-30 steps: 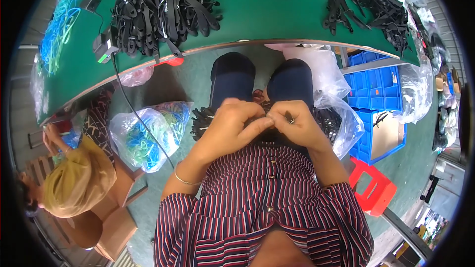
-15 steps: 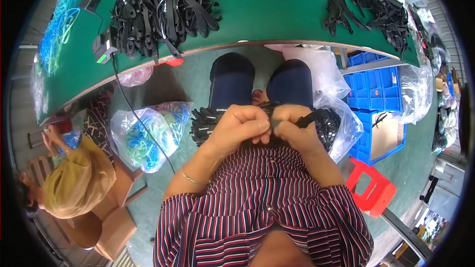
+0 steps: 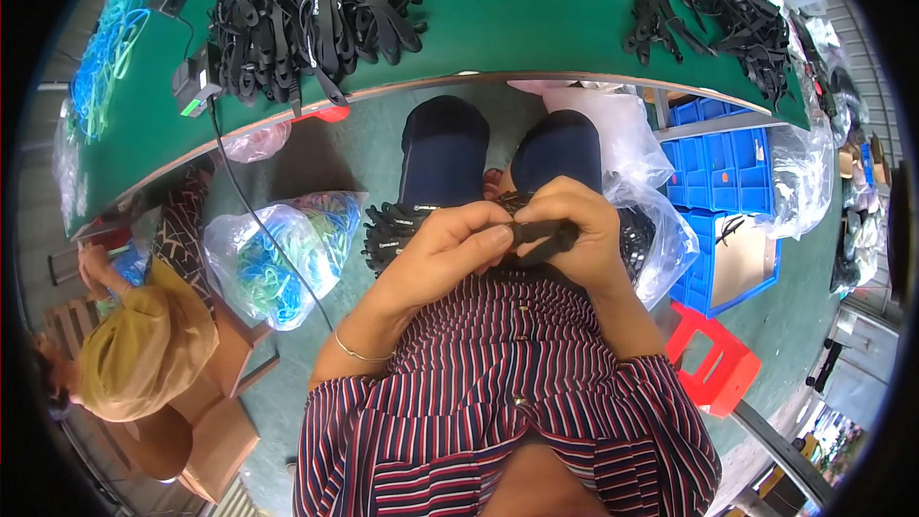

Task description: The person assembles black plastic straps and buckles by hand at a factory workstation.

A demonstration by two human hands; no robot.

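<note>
Above my lap my two hands meet at a black webbing strap [image 3: 548, 241]. My left hand [image 3: 459, 241] pinches one end of it between thumb and fingers. My right hand [image 3: 579, 222] is closed round the strap, which folds into a loop below its fingers. Behind my left hand, a bundle of black straps [image 3: 388, 230] with small white print lies across my lap. The fingertips of my left hand partly cover the strap, so its end there is hidden.
A green table [image 3: 479, 33] holds heaped black straps [image 3: 306, 19] and more straps [image 3: 661, 0]. Bags of blue-green cords [image 3: 273, 268] stand left, near a seated person [image 3: 144, 349]. Right are blue crates [image 3: 718, 172] and a red stool [image 3: 713, 359]. A cable [image 3: 254, 206] hangs from the table.
My right hand has turned and opened out slightly, so more of the strap shows as a loop between my hands. The left hand keeps its pinch. The view has shifted slightly.
</note>
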